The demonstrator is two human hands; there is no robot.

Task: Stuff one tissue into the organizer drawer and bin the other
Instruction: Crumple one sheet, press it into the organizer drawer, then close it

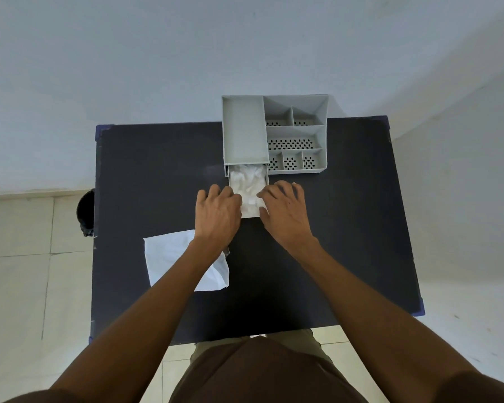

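A grey desk organizer (245,132) stands at the far middle of the dark table. Its drawer (263,181) is pulled out toward me and holds a crumpled white tissue (249,183). My left hand (217,216) rests against the drawer's left front corner, fingers curled on its edge. Against the right front corner lies my right hand (285,210), fingers touching the rim. A second white tissue (169,254) lies flat on the table at the near left, partly under my left forearm.
The dark table (346,228) has blue corner guards. A black bin (85,212) stands on the tiled floor just past the table's left edge. The organizer's right side has several perforated compartments (291,144). A pale wall is behind.
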